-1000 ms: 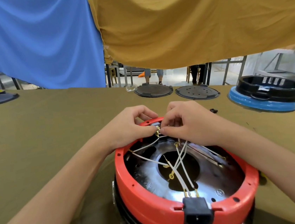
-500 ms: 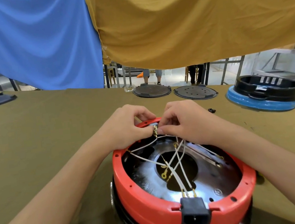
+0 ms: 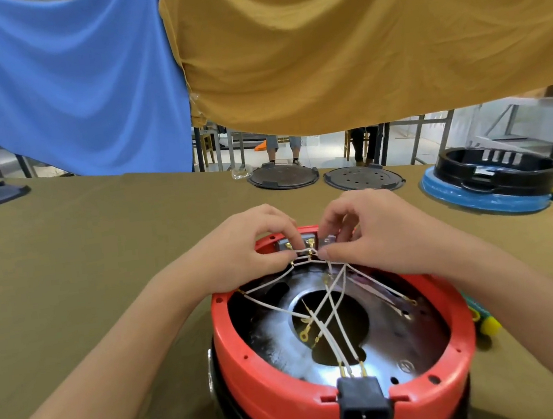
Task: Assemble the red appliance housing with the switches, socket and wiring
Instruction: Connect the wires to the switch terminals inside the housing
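Both hands meet at the twelve o'clock edge of the red housing (image 3: 275, 395), which sits low in the middle of the olive-covered table (image 3: 78, 266), with its open side up. The left hand (image 3: 248, 250) comes in from about eight o'clock, fingers curled down over the rim, thumb and forefinger pinching the white wires (image 3: 328, 310) where they reach the metal-tabbed switches (image 3: 306, 243) set into the far wall. The right hand (image 3: 371, 233) enters from four o'clock, fingers bent and tips pressed together on the same bundle just beside the left thumb; the two hands nearly touch. Both forearms slope up from the bottom corners and pass over the housing's sides. From the pinch point the wires fan toward six o'clock across the shiny metal plate (image 3: 283, 343) inside, several ending at the black socket (image 3: 363, 406) clipped into the near wall. Two dark round discs (image 3: 283, 175) lie at twelve o'clock, well apart, and a blue-and-black housing (image 3: 492, 181) at two o'clock.
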Action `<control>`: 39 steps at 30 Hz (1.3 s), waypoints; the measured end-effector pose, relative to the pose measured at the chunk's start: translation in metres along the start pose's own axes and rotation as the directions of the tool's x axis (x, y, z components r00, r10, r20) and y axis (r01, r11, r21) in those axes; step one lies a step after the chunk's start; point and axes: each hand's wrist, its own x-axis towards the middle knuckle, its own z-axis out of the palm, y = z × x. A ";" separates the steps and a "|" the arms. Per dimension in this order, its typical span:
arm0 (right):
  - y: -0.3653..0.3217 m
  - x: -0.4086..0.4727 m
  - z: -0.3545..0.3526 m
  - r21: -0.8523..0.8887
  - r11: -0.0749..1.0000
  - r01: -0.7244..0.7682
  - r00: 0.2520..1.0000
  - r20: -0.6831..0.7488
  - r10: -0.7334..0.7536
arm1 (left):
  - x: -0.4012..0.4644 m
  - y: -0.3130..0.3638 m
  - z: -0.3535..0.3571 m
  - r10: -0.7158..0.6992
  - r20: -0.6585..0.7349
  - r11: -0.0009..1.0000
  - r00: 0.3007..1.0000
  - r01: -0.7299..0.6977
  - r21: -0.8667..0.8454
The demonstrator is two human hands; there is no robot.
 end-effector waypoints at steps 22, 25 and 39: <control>-0.004 -0.002 0.014 0.035 0.999 0.018 1.000 -0.024 -0.017 | 0.001 0.000 -0.001 0.020 0.031 1.000 0.999 -0.020 -0.005; -0.004 -0.002 0.014 0.051 0.999 0.015 1.000 -0.005 -0.014 | 0.002 -0.001 -0.001 0.017 0.040 1.000 0.999 -0.017 0.003; -0.003 -0.001 0.015 0.030 0.999 -0.010 0.999 -0.042 0.012 | 0.003 -0.001 -0.002 0.015 0.045 1.000 0.999 -0.015 0.008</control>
